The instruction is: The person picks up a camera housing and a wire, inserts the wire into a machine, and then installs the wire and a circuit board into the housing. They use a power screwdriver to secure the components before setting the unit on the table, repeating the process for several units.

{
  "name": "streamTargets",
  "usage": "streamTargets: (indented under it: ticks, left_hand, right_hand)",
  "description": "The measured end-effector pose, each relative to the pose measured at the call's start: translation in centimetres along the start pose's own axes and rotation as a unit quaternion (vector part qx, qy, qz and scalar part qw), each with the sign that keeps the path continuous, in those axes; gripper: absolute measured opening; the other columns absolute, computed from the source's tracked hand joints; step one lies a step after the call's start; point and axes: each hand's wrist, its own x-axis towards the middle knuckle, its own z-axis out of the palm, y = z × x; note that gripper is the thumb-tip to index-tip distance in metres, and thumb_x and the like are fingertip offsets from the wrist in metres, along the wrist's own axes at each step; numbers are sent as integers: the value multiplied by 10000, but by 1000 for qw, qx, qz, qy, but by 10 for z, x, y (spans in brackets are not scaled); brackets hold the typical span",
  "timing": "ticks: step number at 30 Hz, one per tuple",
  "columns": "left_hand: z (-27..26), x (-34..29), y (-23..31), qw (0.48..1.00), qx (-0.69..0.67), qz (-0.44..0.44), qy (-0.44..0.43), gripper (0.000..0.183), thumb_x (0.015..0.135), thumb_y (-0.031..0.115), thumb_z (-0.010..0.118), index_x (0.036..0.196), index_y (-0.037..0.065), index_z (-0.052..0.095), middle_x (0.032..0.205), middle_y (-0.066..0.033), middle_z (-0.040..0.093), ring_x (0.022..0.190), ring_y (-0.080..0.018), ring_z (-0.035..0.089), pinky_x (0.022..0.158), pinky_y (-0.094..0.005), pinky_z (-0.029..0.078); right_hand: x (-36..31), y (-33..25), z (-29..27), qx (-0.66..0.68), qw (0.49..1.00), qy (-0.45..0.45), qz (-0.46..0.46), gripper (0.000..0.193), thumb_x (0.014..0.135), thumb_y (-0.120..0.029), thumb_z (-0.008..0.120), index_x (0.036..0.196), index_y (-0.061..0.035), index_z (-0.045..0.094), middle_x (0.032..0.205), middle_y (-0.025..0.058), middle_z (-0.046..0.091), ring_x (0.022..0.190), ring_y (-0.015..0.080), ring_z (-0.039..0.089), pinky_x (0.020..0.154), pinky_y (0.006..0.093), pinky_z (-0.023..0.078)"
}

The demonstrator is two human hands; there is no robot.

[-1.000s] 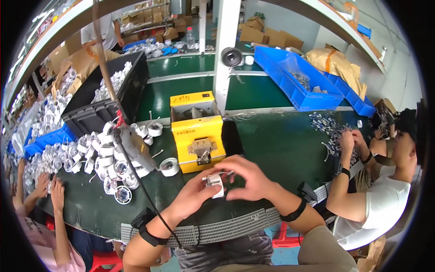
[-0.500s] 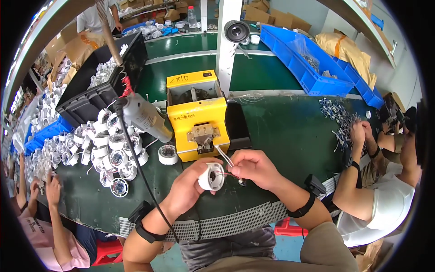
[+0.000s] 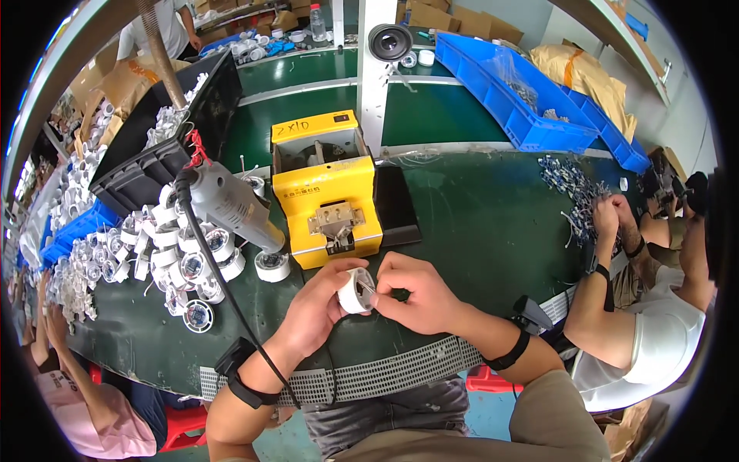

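My left hand (image 3: 312, 312) is closed around a small white round housing (image 3: 355, 292), its open side turned toward my right hand. The fingers of my right hand (image 3: 416, 296) are pinched at that opening, on pale wires (image 3: 370, 288) that are mostly covered by the fingertips. Just beyond my hands stands a yellow screw-feeding machine (image 3: 327, 204) with a metal outlet on its front. A grey electric screwdriver (image 3: 231, 204) hangs at its left, over a single white housing (image 3: 272, 267) lying on the green table.
Piled at the left are several white housings (image 3: 165, 246), with a black crate (image 3: 154, 165) behind. A black cable (image 3: 223, 281) crosses near my left forearm. On the right, a co-worker's hands (image 3: 608, 215) touch bundled wires (image 3: 566, 189) below a blue bin (image 3: 516, 96).
My right hand has brought the wires against the housing's opening; earlier they stretched out from it with a small dark piece dangling. The housing has turned slightly in my left hand.
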Motion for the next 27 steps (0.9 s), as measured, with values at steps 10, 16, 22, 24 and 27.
streamTargets:
  ticks: [10,16,22,24,27]
  left_hand:
    - [-2,-2,0,995,-51,77,43,306,985,182,473,1226,12,553,1118,-59,601,999,-145,597,894,-313,497]
    - [1,-5,-7,987,2,158,9,280,976,111,456,1224,17,546,1266,-117,534,1132,-217,545,950,-369,459]
    - [1,-5,-12,983,-33,159,-81,330,973,117,400,1280,28,482,1356,-148,448,1188,-246,496,990,-404,406]
    - [6,-7,-10,976,-53,170,-125,373,981,84,369,1344,7,409,1340,-91,469,1196,-173,467,1014,-319,354]
    - [8,-4,-15,979,7,183,-94,369,970,124,378,1323,33,433,1401,-162,386,1283,-265,398,1072,-406,305]
  right_hand:
    - [9,-6,-6,-139,978,128,-88,211,742,-15,721,941,-43,658,850,87,581,780,178,621,645,261,498]
    - [-3,-13,-7,179,968,73,159,115,835,-2,654,945,27,665,822,104,677,581,131,631,533,224,510]
    - [1,-6,6,209,977,42,21,210,858,37,606,1067,39,632,903,98,601,751,145,646,654,253,543]
    - [0,-10,9,204,976,57,51,212,842,40,625,1054,28,639,888,98,601,742,145,643,652,246,533]
    - [-2,-6,12,127,986,92,50,215,804,40,668,1015,5,652,860,98,596,736,147,637,646,248,518]
